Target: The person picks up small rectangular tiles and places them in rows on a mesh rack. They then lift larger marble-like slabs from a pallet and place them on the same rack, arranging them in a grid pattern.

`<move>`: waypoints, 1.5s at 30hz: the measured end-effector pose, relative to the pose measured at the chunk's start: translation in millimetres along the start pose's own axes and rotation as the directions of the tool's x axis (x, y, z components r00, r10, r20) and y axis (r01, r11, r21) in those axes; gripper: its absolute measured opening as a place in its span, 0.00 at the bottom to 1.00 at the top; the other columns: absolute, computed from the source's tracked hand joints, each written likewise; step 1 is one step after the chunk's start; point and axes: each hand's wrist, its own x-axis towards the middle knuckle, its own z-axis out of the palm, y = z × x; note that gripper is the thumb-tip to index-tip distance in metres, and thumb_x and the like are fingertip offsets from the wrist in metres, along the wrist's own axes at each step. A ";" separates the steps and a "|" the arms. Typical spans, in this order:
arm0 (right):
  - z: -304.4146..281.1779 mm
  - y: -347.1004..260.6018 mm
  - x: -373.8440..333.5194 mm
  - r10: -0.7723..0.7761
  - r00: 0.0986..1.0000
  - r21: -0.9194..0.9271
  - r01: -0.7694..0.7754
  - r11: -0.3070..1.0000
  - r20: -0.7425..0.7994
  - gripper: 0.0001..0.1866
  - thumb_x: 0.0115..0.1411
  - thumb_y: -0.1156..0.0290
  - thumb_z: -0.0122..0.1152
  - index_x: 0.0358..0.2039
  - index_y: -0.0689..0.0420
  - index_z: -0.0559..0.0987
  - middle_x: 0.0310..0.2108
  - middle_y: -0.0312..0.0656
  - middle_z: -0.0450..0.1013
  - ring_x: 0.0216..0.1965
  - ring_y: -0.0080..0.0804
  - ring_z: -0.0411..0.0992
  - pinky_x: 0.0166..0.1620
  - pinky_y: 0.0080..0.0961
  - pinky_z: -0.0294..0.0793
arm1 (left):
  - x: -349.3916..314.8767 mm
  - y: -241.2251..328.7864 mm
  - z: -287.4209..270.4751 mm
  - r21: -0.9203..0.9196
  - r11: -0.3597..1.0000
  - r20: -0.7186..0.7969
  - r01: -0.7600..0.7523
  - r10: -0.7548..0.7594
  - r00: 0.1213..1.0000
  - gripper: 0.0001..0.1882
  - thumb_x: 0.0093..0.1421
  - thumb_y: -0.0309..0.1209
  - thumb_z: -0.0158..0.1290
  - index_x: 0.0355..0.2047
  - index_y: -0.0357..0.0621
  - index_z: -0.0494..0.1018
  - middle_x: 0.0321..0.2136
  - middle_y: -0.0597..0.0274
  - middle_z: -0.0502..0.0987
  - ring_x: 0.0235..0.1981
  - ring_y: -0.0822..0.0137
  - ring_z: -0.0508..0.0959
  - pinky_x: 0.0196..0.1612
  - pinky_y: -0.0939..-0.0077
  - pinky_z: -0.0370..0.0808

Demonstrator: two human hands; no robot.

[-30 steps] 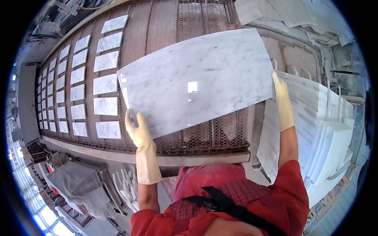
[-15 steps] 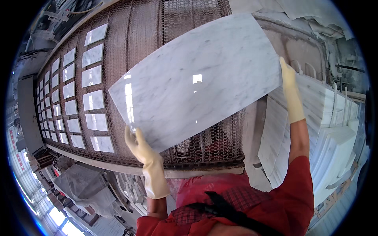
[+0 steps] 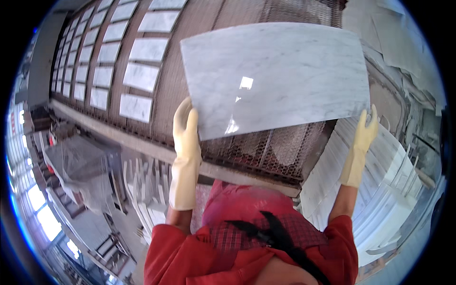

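A large, polished white marble slab (image 3: 285,71) with grey veins lies over the mesh belt (image 3: 280,147), bright light reflected in its face. My left hand (image 3: 186,126), in a long cream rubber glove, grips the slab's left edge near its lower left corner. At the lower right corner, my right hand (image 3: 365,133), gloved alike, has its fingertips and thumb about the edge. The slab hides parts of the fingers underneath. Whether it rests fully on the mesh or is partly lifted, I cannot tell.
Rows of small white marble tiles (image 3: 141,76) lie on the belt at the left. White slabs (image 3: 375,190) are stacked to my right. Stone strips (image 3: 142,190) stand below the belt's near rail (image 3: 128,137), beside a plastic-covered heap (image 3: 80,166).
The slab has turned clockwise, and its near edge now runs closer to level. My right hand has come nearer to me while the left has moved farther away. The view has shifted too.
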 end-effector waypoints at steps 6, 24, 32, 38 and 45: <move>-19.7 -121.6 -130.6 0.018 0.978 0.294 -0.080 0.952 0.206 0.23 0.71 0.68 0.60 0.64 0.60 0.77 0.64 0.50 0.74 0.66 0.40 0.71 0.69 0.36 0.67 | -2.0 -11.7 -38.1 0.027 0.999 0.075 -0.027 0.025 0.997 0.26 0.73 0.30 0.53 0.70 0.38 0.67 0.67 0.49 0.72 0.70 0.57 0.70 0.73 0.63 0.64; 180.6 -393.5 -124.1 -0.789 0.541 0.218 0.765 0.605 0.292 0.41 0.62 0.43 0.69 0.69 0.53 0.70 0.61 0.50 0.76 0.64 0.49 0.73 0.65 0.45 0.71 | -60.2 -50.9 -138.9 0.752 0.471 0.125 -0.461 0.584 0.802 0.32 0.57 0.30 0.65 0.63 0.44 0.74 0.60 0.40 0.77 0.62 0.39 0.75 0.69 0.43 0.66; 278.4 -466.6 -95.8 -0.622 0.552 -0.181 0.810 0.557 0.556 0.40 0.62 0.34 0.60 0.66 0.49 0.76 0.58 0.50 0.79 0.61 0.49 0.75 0.64 0.45 0.72 | -106.0 -109.2 -190.2 0.711 0.652 -0.117 -0.263 0.479 0.870 0.30 0.58 0.27 0.63 0.63 0.42 0.75 0.59 0.41 0.77 0.61 0.40 0.76 0.69 0.44 0.68; 301.9 -454.6 -87.5 -0.716 0.515 -0.225 0.855 0.467 0.471 0.37 0.64 0.36 0.58 0.65 0.46 0.78 0.55 0.48 0.81 0.58 0.48 0.78 0.61 0.45 0.74 | -132.5 -148.9 -198.5 0.655 0.739 -0.237 -0.156 0.397 0.887 0.29 0.60 0.27 0.62 0.62 0.41 0.75 0.59 0.42 0.77 0.62 0.41 0.76 0.69 0.45 0.68; 303.8 -460.9 -81.9 -0.706 0.481 -0.242 0.876 0.418 0.519 0.37 0.65 0.36 0.56 0.65 0.47 0.77 0.55 0.47 0.81 0.60 0.47 0.77 0.62 0.44 0.74 | -145.7 -154.8 -193.7 0.600 0.786 -0.293 -0.148 0.389 0.873 0.28 0.60 0.26 0.62 0.62 0.41 0.75 0.59 0.43 0.77 0.62 0.43 0.76 0.69 0.46 0.68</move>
